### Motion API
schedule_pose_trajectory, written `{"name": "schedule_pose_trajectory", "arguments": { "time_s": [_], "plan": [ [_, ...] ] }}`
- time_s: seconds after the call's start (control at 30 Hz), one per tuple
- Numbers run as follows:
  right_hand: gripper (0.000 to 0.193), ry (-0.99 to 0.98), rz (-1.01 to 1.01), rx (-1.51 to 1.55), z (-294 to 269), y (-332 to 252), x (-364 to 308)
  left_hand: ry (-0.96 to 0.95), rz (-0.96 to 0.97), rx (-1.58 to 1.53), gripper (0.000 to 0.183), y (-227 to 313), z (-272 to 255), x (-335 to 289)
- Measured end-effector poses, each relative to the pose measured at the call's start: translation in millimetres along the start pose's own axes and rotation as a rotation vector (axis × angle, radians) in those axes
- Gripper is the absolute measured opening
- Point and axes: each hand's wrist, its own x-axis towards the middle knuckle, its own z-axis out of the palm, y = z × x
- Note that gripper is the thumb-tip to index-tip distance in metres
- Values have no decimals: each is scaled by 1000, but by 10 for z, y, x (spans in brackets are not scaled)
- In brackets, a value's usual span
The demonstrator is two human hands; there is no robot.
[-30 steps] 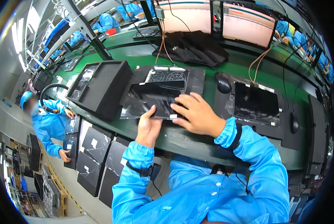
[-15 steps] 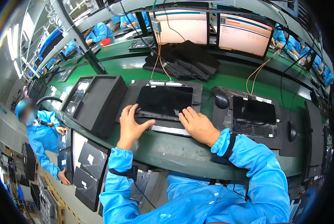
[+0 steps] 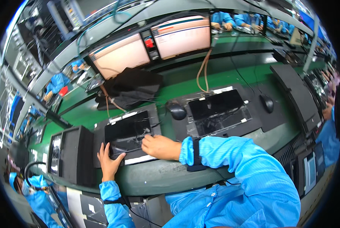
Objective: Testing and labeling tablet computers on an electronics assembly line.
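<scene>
A dark, glossy display panel (image 3: 128,128) lies on a black foam mat (image 3: 99,137) on the green bench. My left hand (image 3: 110,161) is at the panel's near left corner, its fingers spread and thumb apart. At the near right corner is my right hand (image 3: 161,147), its fingers bent and pressed together. Whatever sits between those fingertips is too small to make out. Shiny clear film or glare shows on the panel beside them. A pale strip (image 3: 139,159) runs along the panel's near edge.
To the right lies a second display panel (image 3: 217,110), with black mice (image 3: 176,110) (image 3: 267,103) on either side. A black foam tray (image 3: 69,152) stands left. Behind are dark foam sheets (image 3: 130,87), cables (image 3: 204,70) and two monitors (image 3: 181,36). A co-worker (image 3: 40,201) is at far left.
The view has swung right, so the bench sits further left and lower. My right hand's fingers have gone from stretched over the panel's edge to bent together. My left hand stays spread.
</scene>
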Motion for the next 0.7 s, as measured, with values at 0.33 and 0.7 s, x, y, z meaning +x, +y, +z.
{"name": "schedule_pose_trajectory", "arguments": {
  "time_s": [0.33, 0.7],
  "plan": [
    [30, 31, -20, 476, -1318, -167, -814, 95, 77, 14, 78, -482, 175, 17],
    [87, -196, 1375, -1066, -3685, 445, -4573, 173, 22, -491, 45, 1297, -42, -732]
  ]
}}
